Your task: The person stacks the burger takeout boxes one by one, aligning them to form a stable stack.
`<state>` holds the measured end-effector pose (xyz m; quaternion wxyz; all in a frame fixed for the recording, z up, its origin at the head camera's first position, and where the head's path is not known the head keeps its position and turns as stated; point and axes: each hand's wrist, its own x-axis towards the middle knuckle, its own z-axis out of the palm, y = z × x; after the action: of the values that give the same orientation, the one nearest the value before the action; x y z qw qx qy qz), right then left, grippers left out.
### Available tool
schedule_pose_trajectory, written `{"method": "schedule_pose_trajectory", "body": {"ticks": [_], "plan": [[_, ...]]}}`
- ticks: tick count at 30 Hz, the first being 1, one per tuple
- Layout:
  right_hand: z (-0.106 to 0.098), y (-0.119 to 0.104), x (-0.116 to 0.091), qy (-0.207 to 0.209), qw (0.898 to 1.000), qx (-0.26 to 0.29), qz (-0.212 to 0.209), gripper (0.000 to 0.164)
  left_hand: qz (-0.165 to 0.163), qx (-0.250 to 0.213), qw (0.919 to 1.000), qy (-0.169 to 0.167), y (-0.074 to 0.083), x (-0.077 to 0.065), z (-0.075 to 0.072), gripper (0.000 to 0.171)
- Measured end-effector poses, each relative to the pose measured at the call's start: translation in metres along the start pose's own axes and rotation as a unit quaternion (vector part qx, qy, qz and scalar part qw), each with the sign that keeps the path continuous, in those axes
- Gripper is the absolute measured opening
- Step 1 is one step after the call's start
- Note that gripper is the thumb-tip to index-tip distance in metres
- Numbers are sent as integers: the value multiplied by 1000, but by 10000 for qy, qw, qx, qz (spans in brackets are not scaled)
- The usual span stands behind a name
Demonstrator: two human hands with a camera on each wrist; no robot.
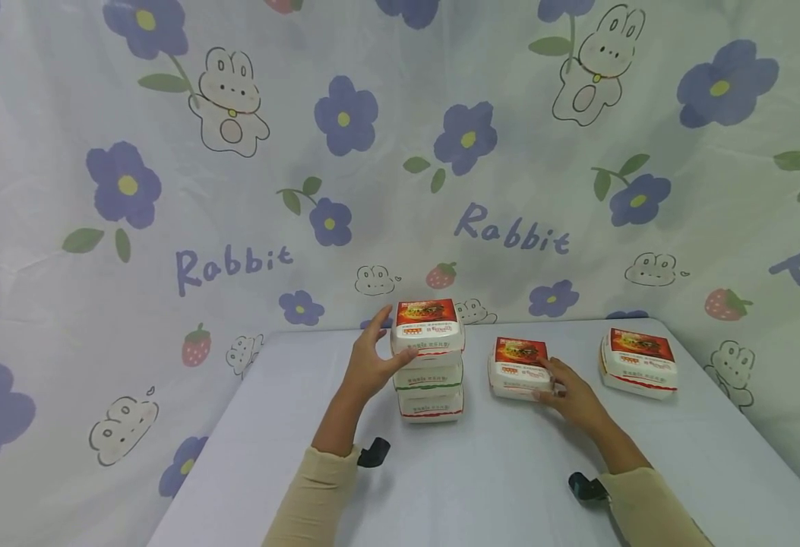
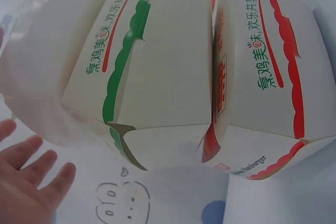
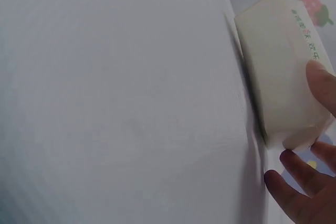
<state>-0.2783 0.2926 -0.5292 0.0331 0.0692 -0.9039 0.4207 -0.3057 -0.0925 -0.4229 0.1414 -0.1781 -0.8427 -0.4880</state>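
Three white hamburger boxes stand stacked near the back of the table. The top box (image 1: 428, 334) has a red burger picture, the middle box (image 2: 168, 56) a green wavy band, the bottom box (image 2: 262, 72) a red one. My left hand (image 1: 371, 366) is at the stack's left, fingers spread beside the top box and thumb across its front corner. In the left wrist view, the visible fingers (image 2: 37, 161) stand apart from the cardboard. To the right, my right hand (image 1: 573, 395) holds another hamburger box (image 1: 514, 368) by its right end, thumb on the front face; some fingers are hidden.
Another hamburger box (image 1: 639, 363) sits farther right, near the table's back right corner. The boxes stand on a white-covered table (image 1: 468, 486). Behind it hangs a curtain (image 1: 400, 99) printed with flowers and rabbits.
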Motion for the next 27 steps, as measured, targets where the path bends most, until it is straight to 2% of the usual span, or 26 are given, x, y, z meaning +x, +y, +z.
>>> {"method": "schedule_pose_trajectory", "body": {"ticks": [10,20,27], "plan": [[3,-5,0,-34,9991,-6,430,83,57,-70,10000,-34,2,-2,-2,93],[3,-10,-2,32,9989,181,426,82,129,-85,9999,-28,1,-1,-2,91],[-4,-17,1,122,9993,239,252,84,171,-5,9999,-3,4,3,-3,91]]}}
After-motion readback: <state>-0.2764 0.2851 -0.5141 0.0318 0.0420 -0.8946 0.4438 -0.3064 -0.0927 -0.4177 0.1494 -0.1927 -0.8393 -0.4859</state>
